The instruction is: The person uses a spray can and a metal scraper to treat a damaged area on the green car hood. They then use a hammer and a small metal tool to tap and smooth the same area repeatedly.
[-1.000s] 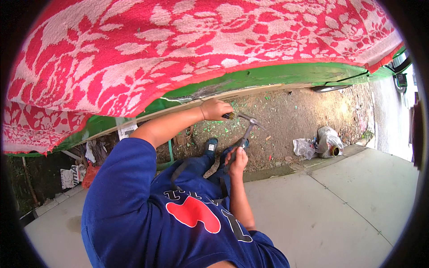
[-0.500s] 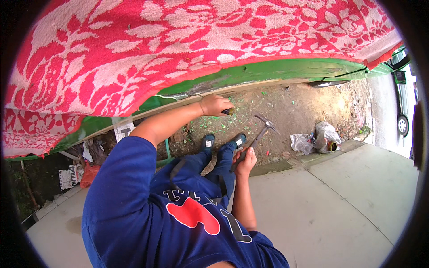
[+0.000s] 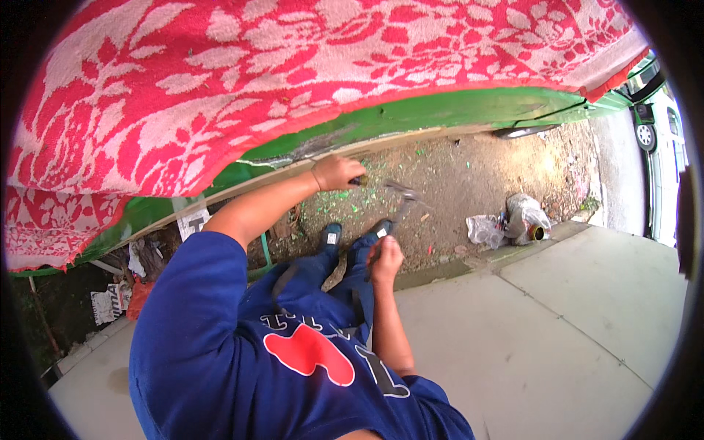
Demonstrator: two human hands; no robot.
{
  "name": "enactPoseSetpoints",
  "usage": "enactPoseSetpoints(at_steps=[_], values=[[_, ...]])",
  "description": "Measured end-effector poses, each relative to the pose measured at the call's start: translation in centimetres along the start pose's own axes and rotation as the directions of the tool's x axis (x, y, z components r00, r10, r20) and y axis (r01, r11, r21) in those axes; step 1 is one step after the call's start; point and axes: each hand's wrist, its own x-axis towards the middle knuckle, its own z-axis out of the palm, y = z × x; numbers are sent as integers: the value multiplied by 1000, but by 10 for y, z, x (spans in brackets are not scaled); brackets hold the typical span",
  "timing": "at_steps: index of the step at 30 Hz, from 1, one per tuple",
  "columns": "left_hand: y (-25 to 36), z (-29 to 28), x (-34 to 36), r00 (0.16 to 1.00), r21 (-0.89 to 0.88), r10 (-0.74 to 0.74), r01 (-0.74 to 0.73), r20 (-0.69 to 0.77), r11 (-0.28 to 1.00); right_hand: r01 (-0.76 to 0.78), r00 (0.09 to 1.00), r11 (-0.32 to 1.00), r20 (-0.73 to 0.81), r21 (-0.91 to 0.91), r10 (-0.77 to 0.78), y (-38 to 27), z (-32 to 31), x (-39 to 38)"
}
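My left hand is closed around a short dark-and-yellow tool handle beside the lower edge of a green vehicle panel; the tool's far end is hidden. My right hand grips a hammer whose head, blurred by motion, is a little to the right of that handle. A red-and-pale floral cloth drapes over the panel's upper part. Green flakes lie on the dirt below, around my dark shoes.
Crumpled plastic bags lie at the right beside concrete paving. Rags and torn printed scraps lie at the left. A green strip stands left of my legs. A white vehicle is on the road at far right.
The hammer head moved right, away from my left hand, then has swung back left toward it. My left hand stays by the panel's edge. The view has shifted slightly.
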Motion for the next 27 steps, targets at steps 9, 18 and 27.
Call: enactPoseSetpoints(at_steps=[9,18,27], values=[[-13,1,-31,982,-3,-186,186,23,983,40,998,999,41,-27,-39,-2,5,4],[11,-14,-2,997,-116,75,-75,-5,990,-51,998,998,28,23,50,-26,-26,4],[28,-42,-39,993,-91,-122,121,-6,988,-55,998,998,16,-29,56,-44,-31,-12]])
